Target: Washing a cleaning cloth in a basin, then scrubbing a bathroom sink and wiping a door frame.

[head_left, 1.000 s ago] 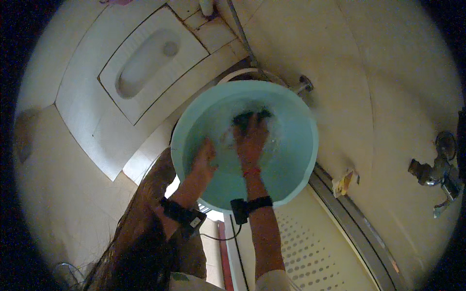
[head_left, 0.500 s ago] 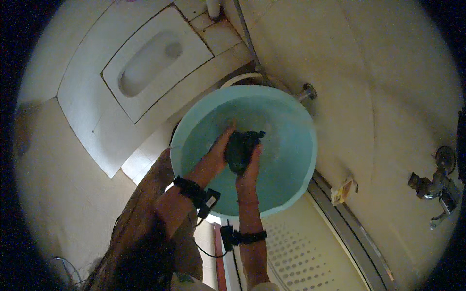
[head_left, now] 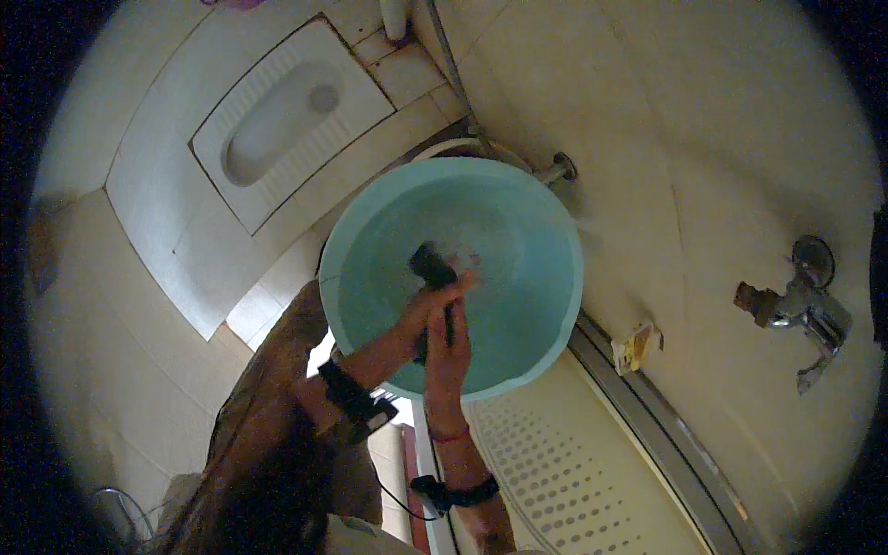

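A dark, wet-looking piece of cloth, too blurred to tell its kind, is gripped between my two hands over a large turquoise tub. One dark end sticks out beyond my left hand, and more of it shows dark between and below the hands. My right hand is closed on the cloth too, its fingers up against the left hand. Both wrists wear black straps with small devices and cables. Water appears to lie in the tub, pale and cloudy near the cloth.
A squat toilet is set in the raised floor at the far left. On the right wall are a metal tap and a pipe fitting. A small packet sits on the ledge by a perforated cream panel.
The cloth was bunched in a ball between both palms; now it is drawn out longer, and my hands have come together, nearer me. The view has shifted slightly.
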A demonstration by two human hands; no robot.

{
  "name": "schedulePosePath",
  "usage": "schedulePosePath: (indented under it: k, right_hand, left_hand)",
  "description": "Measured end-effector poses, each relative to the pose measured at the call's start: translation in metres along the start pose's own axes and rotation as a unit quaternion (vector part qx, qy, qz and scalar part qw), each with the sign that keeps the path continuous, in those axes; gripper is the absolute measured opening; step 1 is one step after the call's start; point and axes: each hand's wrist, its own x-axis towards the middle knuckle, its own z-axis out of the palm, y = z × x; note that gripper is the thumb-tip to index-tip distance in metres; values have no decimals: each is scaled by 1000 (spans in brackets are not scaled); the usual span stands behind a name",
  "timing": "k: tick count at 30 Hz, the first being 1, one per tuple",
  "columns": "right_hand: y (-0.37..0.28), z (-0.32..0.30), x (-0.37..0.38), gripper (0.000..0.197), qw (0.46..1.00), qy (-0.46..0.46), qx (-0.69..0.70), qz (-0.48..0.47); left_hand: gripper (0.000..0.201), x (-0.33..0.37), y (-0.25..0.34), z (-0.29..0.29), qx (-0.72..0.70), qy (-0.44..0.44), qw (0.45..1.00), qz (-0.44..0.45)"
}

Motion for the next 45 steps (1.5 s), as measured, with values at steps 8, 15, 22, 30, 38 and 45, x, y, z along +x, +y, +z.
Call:
schedulePosePath:
  k: [8, 15, 22, 30, 38, 45]
  right_hand:
    - [23, -35, 38, 54, 981, -46, 71, 175]
    - [-69, -78, 64, 52, 972, 126, -174, -97]
    - [-239, -179, 71, 50, 867, 292, -77, -396]
    - [-302, -151, 65, 55, 899, 241, -293, -218]
    - [-209, -137, 50, 56, 969, 4, 123, -214]
    - [-43, -106, 53, 87, 916, -358, 163, 82]
  left_hand:
    - [35, -63, 8, 67, -110, -54, 991, 51]
    - [31, -99, 8, 106, -65, -7, 998, 25]
    - [25, -102, 37, 73, -56, -57, 996, -25]
    - [22, -115, 44, 55, 37, -40, 998, -39]
    - [50, -134, 71, 65, 466, -29, 879, 98]
    - [76, -96, 56, 80, 573, -62, 812, 86]
